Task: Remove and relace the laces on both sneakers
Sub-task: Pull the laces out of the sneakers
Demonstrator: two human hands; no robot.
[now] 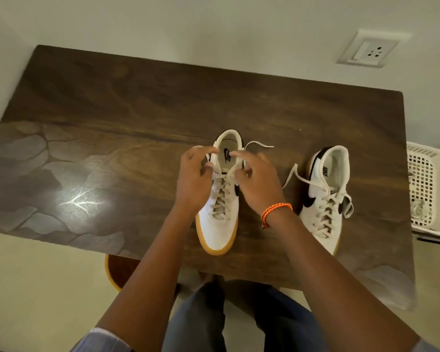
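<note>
Two white sneakers with black swooshes and gum soles stand on the dark wooden table [112,110], toes toward me. The left sneaker [220,224] is laced, with cream laces [221,199] crossing up its front. My left hand [195,179] and my right hand [257,181] sit over its collar, each pinching a lace end near the top eyelets. One loose lace end [258,144] trails off to the right past the heel. The right sneaker [326,196] stands apart, laced but untied, its lace ends [293,176] lying loose on the table.
A white plastic basket [428,189] stands off the table's right edge. A wall socket [368,49] is on the wall behind. A round stool [117,270] pokes out under the near edge. My legs are below the table.
</note>
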